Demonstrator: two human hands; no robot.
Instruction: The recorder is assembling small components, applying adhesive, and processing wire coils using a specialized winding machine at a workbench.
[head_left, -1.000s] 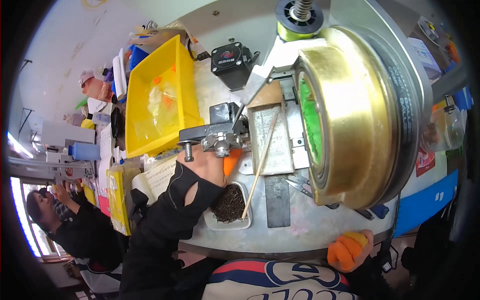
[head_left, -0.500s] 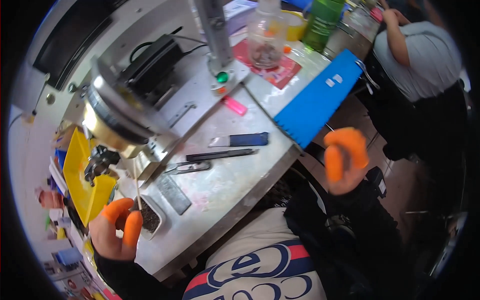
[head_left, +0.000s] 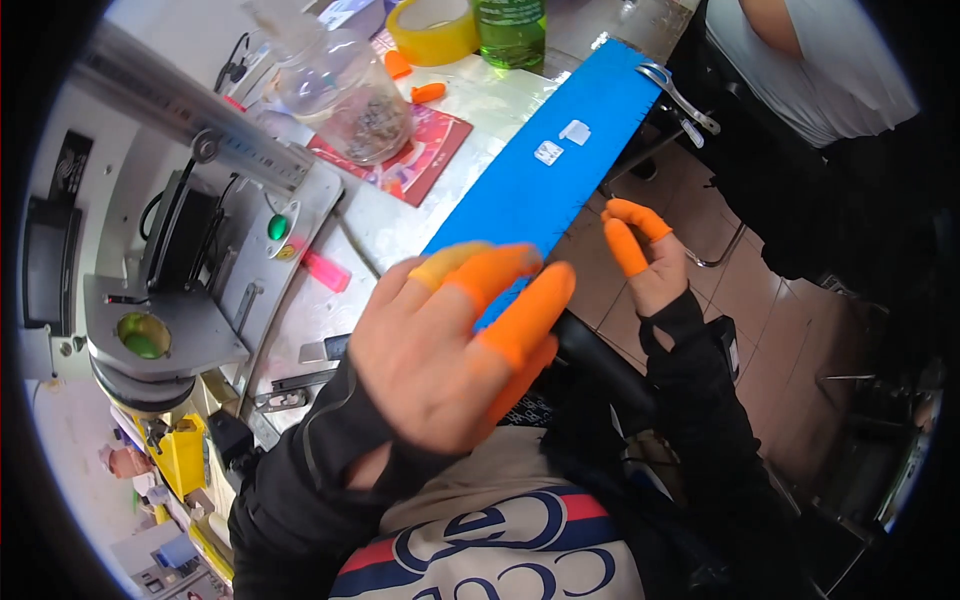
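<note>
My left hand [head_left: 450, 340], with orange and yellow finger covers, hovers over the near end of a long blue board [head_left: 545, 190]. Its fingers stretch forward; nothing shows in them, though the palm side is hidden. Just off the board's right edge is my right hand [head_left: 655, 265], thumb and finger in orange covers brought together at the tips. Whatever small thing they may pinch is too tiny to name. Short dark strands stick out along the board's edge, and two small white pieces [head_left: 548, 152] lie on top. A metal clip-like tool [head_left: 680, 100] sits at its far end.
A clear plastic bottle [head_left: 365, 110] stands on a red card [head_left: 440, 150], near yellow tape [head_left: 435, 30] and a green bottle [head_left: 510, 35]. A microscope-like device [head_left: 150, 350] occupies the left. Another person [head_left: 810, 70] sits at the far right.
My left hand has moved right, from beside the small white tray to over the blue board; the thin stick by its fingers no longer shows. The right hand has come up near the board's edge. The view has shifted.
</note>
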